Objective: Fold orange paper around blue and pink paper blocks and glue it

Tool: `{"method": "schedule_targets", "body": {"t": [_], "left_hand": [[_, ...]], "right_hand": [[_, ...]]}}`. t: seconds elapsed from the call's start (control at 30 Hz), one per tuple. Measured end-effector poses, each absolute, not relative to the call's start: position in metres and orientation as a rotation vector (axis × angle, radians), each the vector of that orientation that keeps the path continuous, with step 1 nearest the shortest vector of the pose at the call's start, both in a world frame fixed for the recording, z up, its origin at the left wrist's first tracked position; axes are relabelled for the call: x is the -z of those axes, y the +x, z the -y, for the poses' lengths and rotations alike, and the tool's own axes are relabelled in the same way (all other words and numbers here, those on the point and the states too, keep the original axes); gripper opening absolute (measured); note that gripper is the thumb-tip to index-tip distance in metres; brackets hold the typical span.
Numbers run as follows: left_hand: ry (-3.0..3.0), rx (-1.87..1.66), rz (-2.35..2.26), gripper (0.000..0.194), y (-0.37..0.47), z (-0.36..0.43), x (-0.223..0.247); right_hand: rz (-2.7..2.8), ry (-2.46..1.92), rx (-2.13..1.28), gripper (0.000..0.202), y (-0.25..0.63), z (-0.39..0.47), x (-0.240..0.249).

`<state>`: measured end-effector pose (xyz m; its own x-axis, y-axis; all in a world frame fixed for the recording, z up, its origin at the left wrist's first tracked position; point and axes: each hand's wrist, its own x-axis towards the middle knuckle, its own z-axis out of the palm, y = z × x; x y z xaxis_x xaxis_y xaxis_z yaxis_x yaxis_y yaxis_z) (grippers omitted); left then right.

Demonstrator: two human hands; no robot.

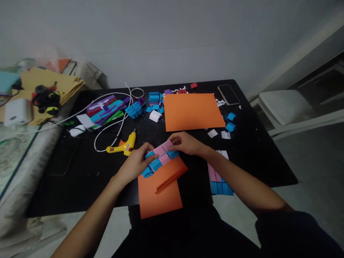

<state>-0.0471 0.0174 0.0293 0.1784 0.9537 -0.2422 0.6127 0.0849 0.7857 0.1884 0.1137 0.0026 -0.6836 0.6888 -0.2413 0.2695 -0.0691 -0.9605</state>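
Between my hands is a strip of pink and blue paper pieces (162, 150), tilted above the table. My left hand (137, 162) grips its left end, thumb on the front face. At the upper right end, my right hand (185, 142) pinches the pink part between thumb and fingers. Below the strip lies an orange paper sheet (158, 206) with a raised, folded flap (173, 179), reaching past the table's near edge. A yellow glue gun (129, 143) rests left of my left hand. Under my right forearm lies another pink and blue paper piece (221, 188).
A larger orange sheet (193, 111) lies at the back of the black table (258, 150). Colored paper strips (107, 109) are piled at the left, beside a looping white cable (94, 138). A phone (229, 94) lies at the back right; a white chair (285, 107) stands beyond.
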Motion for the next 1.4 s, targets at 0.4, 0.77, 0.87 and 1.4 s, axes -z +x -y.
{"method": "schedule_targets", "body": {"t": [0.4, 0.77, 0.87, 1.4], "left_hand": [[1.827, -0.551, -1.586, 0.027, -0.044, -0.025, -0.022], [1.936, -0.482, -1.598, 0.025, -0.047, -0.036, -0.015], [2.036, -0.572, -1.637, 0.028, -0.045, -0.028, -0.018], [2.324, -0.557, -1.480, 0.030, -0.059, 0.001, 0.007]], "right_hand": [[1.944, -1.201, -1.572, 0.013, 0.187, -0.112, 0.006], [2.132, -1.405, -1.199, 0.021, 0.182, -0.106, -0.006], [2.190, -1.440, -1.112, 0.022, 0.181, -0.104, -0.008], [2.475, -0.980, -0.672, 0.022, 0.184, -0.033, -0.036]]}}
